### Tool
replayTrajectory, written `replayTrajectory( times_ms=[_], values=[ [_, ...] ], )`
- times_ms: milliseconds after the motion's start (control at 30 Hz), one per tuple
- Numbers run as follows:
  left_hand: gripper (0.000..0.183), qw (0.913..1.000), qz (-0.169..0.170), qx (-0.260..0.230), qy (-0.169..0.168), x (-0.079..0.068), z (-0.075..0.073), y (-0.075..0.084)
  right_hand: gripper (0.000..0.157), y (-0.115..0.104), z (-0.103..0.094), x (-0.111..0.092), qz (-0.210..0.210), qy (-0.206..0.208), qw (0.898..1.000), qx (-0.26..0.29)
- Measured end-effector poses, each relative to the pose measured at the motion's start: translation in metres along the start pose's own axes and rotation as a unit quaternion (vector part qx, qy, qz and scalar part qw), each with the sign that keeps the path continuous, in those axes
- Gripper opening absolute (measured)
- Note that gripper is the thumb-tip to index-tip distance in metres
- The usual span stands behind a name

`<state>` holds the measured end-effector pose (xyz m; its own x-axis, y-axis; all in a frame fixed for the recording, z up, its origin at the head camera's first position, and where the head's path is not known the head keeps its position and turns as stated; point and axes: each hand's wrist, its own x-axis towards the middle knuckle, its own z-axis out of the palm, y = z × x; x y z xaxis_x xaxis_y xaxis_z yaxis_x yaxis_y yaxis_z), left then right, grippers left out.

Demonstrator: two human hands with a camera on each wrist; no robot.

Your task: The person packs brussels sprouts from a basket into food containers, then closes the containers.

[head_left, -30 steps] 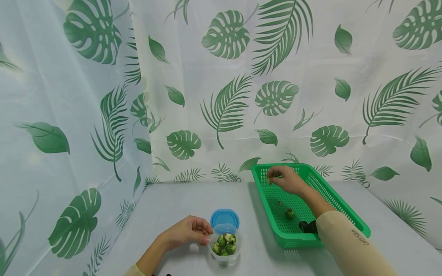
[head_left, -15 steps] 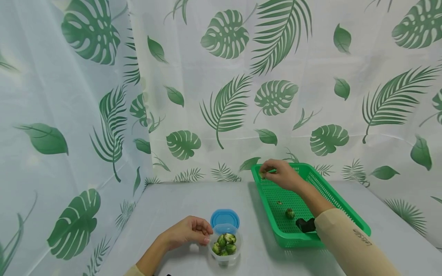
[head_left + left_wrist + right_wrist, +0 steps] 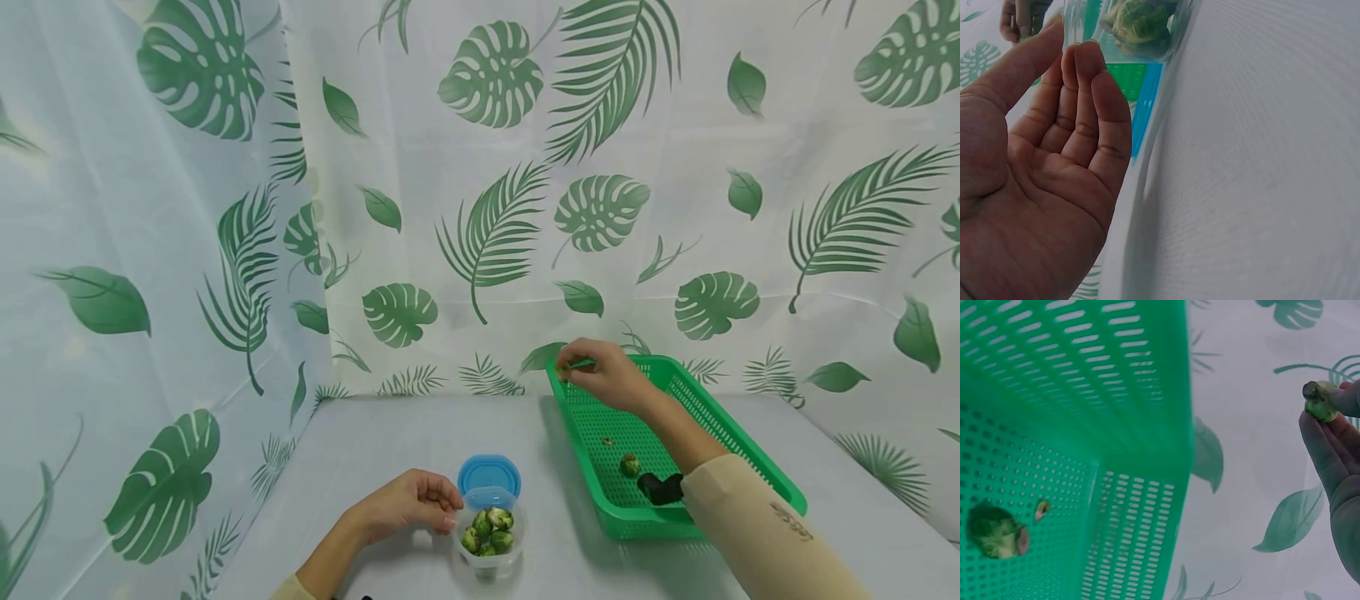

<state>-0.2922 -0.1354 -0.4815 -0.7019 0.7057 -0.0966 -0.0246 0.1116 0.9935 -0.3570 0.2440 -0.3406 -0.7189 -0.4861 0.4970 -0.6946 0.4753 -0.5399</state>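
Note:
My right hand (image 3: 611, 377) is raised at the far left corner of the green basket (image 3: 588, 467), pinching a Brussels sprout (image 3: 1321, 401) between thumb and fingertips; its cut brown stem end shows in the right wrist view. On the table, my left hand (image 3: 405, 504) has its thumb and fingertips at the left side of a clear plastic container (image 3: 486, 565), the fingers loosely bent. Several Brussels sprouts (image 3: 489, 531) lie in that container. Another sprout (image 3: 630, 465) sits on the basket floor, beside a small leaf scrap (image 3: 1042, 510).
A blue lid (image 3: 489, 473) lies right behind the container. Some black gear (image 3: 662, 489) shows under the right forearm, over the near end of the basket. A leaf-printed white sheet (image 3: 465, 250) hangs behind the grey-white table (image 3: 397, 429).
The right hand has moved left and up with its sprout, from over the basket to its far left corner. The left hand and the container stay in place.

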Motion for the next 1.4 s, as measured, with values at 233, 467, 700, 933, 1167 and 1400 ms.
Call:
replayTrajectory(
  times_ms=[233, 467, 700, 933, 1167, 1400],
  values=[
    [0.034, 1.0000, -0.001, 0.004, 0.003, 0.000, 0.000, 0.000, 0.015, -0.014, 0.001, 0.003, -0.023, 0.008, 0.999, 0.021],
    [0.033, 1.0000, 0.000, 0.002, 0.001, 0.000, 0.000, 0.001, 0.017, -0.032, 0.003, 0.005, -0.035, 0.020, 0.998, 0.052],
    [0.035, 1.0000, -0.001, 0.004, 0.000, 0.001, 0.000, 0.001, 0.018, -0.042, 0.007, 0.007, -0.068, 0.027, 0.994, 0.087],
    [0.036, 1.0000, -0.002, 0.002, -0.005, 0.001, 0.000, 0.001, 0.018, -0.052, 0.011, 0.004, -0.087, 0.028, 0.990, 0.107],
    [0.035, 1.0000, 0.002, 0.000, -0.005, 0.001, -0.001, -0.001, 0.020, -0.057, 0.019, 0.000, -0.095, 0.027, 0.988, 0.117],
    [0.034, 1.0000, 0.001, -0.001, -0.005, 0.001, -0.001, -0.002, 0.020, -0.063, 0.027, -0.003, -0.096, 0.020, 0.987, 0.124]
  ],
)
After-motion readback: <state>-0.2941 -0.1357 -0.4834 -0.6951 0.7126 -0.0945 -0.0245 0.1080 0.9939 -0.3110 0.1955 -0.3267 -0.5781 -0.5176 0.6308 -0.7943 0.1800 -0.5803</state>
